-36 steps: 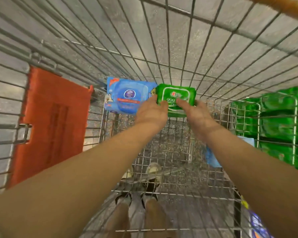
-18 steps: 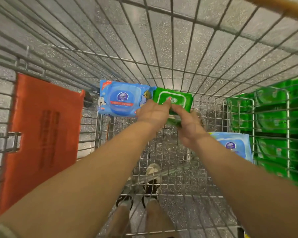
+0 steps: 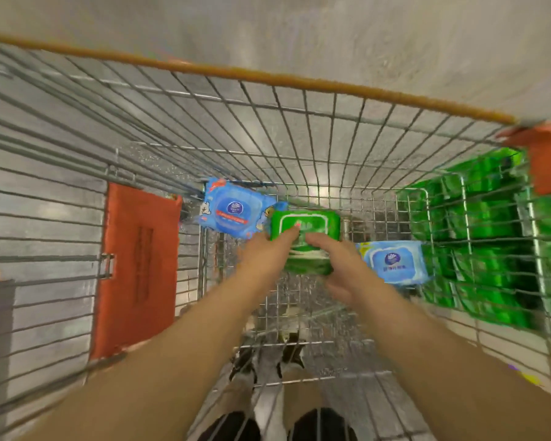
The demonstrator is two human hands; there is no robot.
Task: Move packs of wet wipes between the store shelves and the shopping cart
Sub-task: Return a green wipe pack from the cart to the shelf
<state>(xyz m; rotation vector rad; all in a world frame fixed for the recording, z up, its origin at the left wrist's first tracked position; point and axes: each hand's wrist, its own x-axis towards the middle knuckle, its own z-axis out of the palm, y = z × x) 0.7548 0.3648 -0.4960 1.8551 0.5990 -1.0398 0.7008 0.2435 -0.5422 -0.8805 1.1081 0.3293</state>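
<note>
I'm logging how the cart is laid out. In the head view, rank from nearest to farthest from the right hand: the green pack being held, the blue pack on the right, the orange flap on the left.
1. Green pack: between both hands, touching the right hand.
2. Blue pack on the right: just beside that hand, against the cart's right side.
3. Orange flap: on the cart's left wall, beyond the left hand.

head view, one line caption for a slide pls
Both hands, left and right, hold a green wipes pack inside the wire cart.

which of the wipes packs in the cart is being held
The single green wet-wipes pack, gripped by the left hand and the right hand. Both blue packs lie untouched beside it.
</note>
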